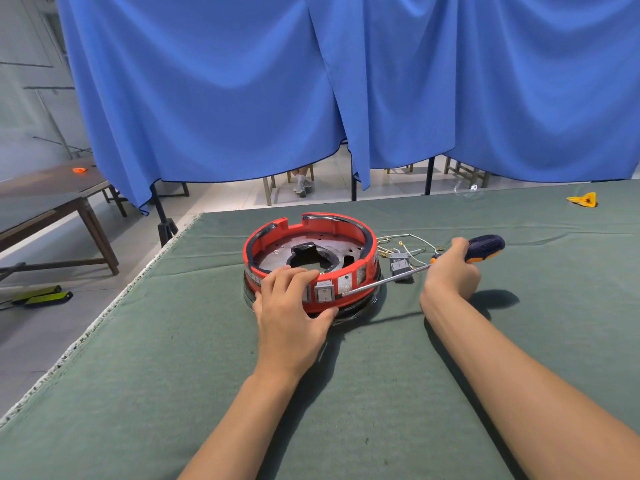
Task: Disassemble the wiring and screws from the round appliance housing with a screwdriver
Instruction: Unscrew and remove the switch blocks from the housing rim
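A round red appliance housing (311, 233) with a grey metal plate inside sits on the green cloth. My left hand (291, 306) grips its near wall, beside a grey rocker switch (324, 294). My right hand (452, 268) holds a screwdriver (485, 247) with a dark blue and orange handle. Its long shaft runs left and its tip touches the housing's near right side. Loose white wires (415, 242) with small terminals and a grey switch block (400, 266) lie just right of the housing.
The table (346, 393) is covered in green cloth, its left edge running diagonally. A yellow scrap (585, 199) and a clear plastic piece (467, 192) lie at the far right. Blue curtains hang behind. A wooden bench (52, 216) stands to the left.
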Demonstrator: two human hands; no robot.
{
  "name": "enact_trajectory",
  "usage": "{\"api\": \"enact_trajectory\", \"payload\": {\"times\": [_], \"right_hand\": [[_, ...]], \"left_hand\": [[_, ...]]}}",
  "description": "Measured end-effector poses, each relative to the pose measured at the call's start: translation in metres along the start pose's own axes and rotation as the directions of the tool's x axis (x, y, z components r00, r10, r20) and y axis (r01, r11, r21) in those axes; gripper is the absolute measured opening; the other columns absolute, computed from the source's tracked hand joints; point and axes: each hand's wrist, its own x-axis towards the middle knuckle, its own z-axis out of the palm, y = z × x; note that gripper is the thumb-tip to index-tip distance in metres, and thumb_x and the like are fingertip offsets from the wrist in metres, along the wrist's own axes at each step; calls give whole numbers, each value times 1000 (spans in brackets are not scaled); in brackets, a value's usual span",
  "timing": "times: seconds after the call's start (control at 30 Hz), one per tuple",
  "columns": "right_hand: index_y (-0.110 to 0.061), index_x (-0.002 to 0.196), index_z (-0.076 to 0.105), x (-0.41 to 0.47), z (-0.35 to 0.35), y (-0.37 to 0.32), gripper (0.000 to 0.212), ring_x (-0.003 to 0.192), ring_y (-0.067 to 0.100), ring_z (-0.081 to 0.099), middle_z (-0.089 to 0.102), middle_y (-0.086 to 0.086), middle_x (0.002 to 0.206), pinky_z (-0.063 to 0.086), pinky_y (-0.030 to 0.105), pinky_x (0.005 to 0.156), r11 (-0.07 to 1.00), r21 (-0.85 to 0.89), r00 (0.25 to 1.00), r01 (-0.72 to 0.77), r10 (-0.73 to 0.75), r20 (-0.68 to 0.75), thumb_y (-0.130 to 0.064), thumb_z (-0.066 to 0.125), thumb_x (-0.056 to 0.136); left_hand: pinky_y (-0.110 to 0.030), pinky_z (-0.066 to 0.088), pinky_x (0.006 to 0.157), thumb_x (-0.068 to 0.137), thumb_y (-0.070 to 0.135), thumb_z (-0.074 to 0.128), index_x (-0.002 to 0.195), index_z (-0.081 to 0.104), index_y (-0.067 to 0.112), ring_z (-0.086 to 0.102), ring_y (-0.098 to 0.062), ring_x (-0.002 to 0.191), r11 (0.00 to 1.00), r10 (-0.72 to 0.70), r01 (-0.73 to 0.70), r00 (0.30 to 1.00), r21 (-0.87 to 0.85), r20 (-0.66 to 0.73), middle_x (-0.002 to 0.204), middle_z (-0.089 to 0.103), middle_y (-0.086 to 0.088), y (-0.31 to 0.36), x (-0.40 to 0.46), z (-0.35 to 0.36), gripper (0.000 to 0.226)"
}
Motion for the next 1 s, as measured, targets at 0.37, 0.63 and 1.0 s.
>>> {"api": "enact_trajectory", "payload": {"times": [0.37,0.63,1.0], "right_hand": [[-16,70,53,9,35,4,30,49,14,49,56,-4,61,31,27,45,994,-113,996,-8,19,89,-43,50,83],[-15,74,54,9,41,3,29,51,13,49,55,-4,62,31,26,44,990,-142,992,0,17,121,-43,51,85],[-17,62,54,-11,3,7,36,50,11,49,57,-7,55,33,30,48,999,46,998,21,-23,50,-45,52,83]], "left_hand": [[-54,40,95,64,19,85,108,63,17,40,-16,116,1000,-6,6,1000,-16,20,111,53,9,0,2,1,50],[-52,39,94,64,21,84,107,62,20,37,-10,113,1000,3,-3,1000,-1,8,110,50,12,-1,2,3,49],[-58,41,91,64,25,83,111,62,23,39,-12,117,998,23,-23,1000,54,-5,115,55,8,-4,1,4,51]]}}
